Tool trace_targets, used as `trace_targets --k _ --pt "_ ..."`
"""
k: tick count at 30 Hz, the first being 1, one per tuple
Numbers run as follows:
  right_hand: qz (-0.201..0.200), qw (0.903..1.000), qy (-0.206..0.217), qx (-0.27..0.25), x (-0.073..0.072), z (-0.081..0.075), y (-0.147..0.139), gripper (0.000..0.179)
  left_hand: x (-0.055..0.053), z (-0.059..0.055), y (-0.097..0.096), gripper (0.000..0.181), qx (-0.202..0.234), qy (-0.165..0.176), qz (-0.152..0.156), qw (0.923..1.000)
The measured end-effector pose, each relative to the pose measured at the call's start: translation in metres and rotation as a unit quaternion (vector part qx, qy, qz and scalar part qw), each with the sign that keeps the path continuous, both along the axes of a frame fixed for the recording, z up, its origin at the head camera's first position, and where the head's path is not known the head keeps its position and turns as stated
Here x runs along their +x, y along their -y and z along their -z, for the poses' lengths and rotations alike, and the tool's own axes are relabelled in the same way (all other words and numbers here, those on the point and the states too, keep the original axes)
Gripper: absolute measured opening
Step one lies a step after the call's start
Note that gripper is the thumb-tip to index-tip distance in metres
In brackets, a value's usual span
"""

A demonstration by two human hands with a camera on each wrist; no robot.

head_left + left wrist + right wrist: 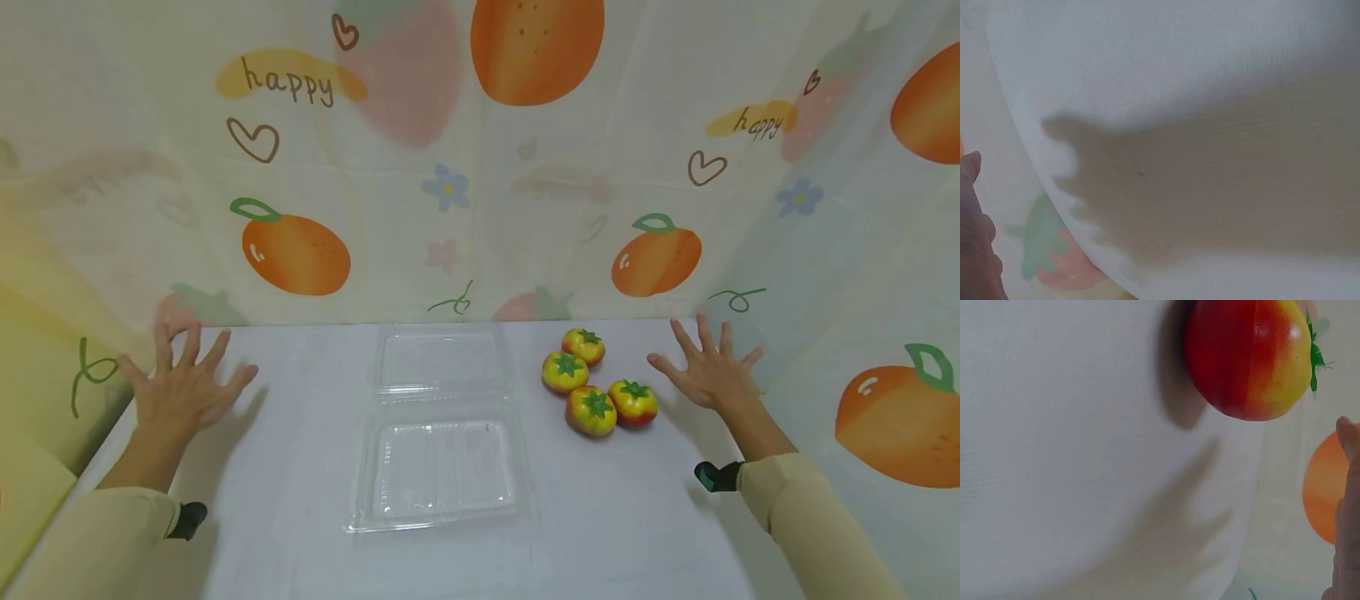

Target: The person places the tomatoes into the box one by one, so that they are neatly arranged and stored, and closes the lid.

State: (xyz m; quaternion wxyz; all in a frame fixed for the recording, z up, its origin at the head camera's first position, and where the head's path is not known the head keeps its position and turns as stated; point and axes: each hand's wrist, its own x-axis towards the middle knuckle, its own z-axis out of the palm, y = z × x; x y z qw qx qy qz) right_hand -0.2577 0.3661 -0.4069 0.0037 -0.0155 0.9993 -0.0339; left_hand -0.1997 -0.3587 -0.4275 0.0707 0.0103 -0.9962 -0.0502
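Observation:
Above the table's left side my left hand (182, 390) is spread with fingers apart, holding nothing. My right hand (712, 371) is likewise spread and bare, just right of several toy tomatoes, yellow and red with green star-shaped tops. The nearest of these is one tomato (633, 403); another tomato (591, 411) lies at the front, with a tomato (566, 372) and a farther tomato (583, 347) behind. In the right wrist view one tomato (1247, 356) shows large, apart from the fingers. Between the hands a clear plastic clamshell box (521, 467) lies with its lid (441, 360) folded back.
A white cloth covers the table (300, 550). Behind and to the right hangs a curtain (390, 250) printed with fruit and hearts. Yellowish fabric (37, 400) stands at the left edge. Dark bands sit at both wrists.

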Motion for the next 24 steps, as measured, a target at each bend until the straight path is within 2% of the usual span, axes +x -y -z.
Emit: trace_targets --k 3,9,24 --pt "-0.002 1.0000 0.003 -0.004 0.003 0.001 0.001 0.097 0.000 0.001 -0.004 0.081 0.002 0.000 0.004 1.0000" --pt "-0.008 0.9999 0.004 -0.015 0.009 0.004 0.002 0.097 0.000 0.001 -0.015 0.079 -0.007 -0.024 0.015 0.9996" --pt "-0.049 0.9983 0.005 -0.032 0.028 0.004 0.006 0.089 0.011 -0.006 -0.057 0.074 -0.048 -0.060 0.099 0.9921"
